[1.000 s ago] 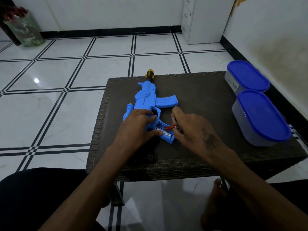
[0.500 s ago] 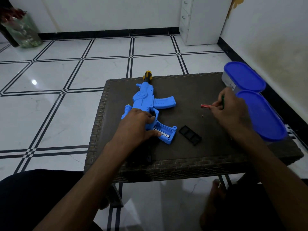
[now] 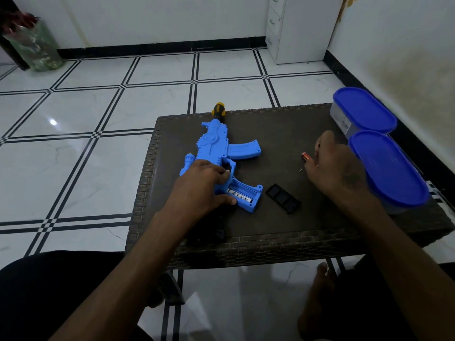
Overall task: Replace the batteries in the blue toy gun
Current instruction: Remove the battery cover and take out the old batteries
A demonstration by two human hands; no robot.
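Right hand (image 3: 337, 166) lower, gripping red battery (image 3: 306, 157); left hand (image 3: 199, 185) clasping ribbed plastic gun (image 3: 219, 148).

Two clear plastic tubs with blue oval lids (image 3: 386, 168) touch on the dark woven table's (image 3: 270, 244) right edge. White drawer cabinet (image 3: 295, 28) against far wall; green wrapped bundle (image 3: 34, 48) in the far left corner.
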